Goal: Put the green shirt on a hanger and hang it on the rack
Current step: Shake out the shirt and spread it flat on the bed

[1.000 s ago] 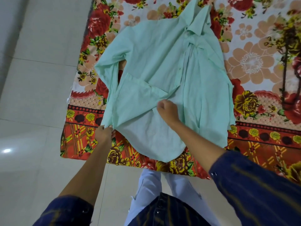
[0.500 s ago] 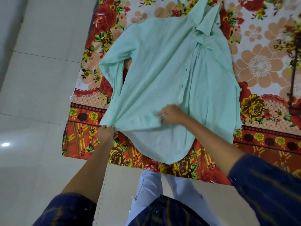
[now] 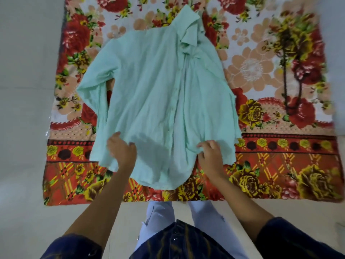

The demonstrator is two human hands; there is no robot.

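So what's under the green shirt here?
The green shirt lies on a floral blanket, which shows all around it. No hanger shows; whatever lies beneath the cloth is covered.

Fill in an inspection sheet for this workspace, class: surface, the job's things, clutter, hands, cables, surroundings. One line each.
Surface: floral blanket, spread flat on the floor.
Job's things: green shirt lies front up on the blanket, collar away from the person, hem near; hanger and rack, nothing seen.
Clutter: nothing seen.
Hands: left hand rests on the shirt's lower left edge; right hand pinches the fabric at the lower right.
Cables: nothing seen.
Surroundings: pale tiled floor around the blanket.
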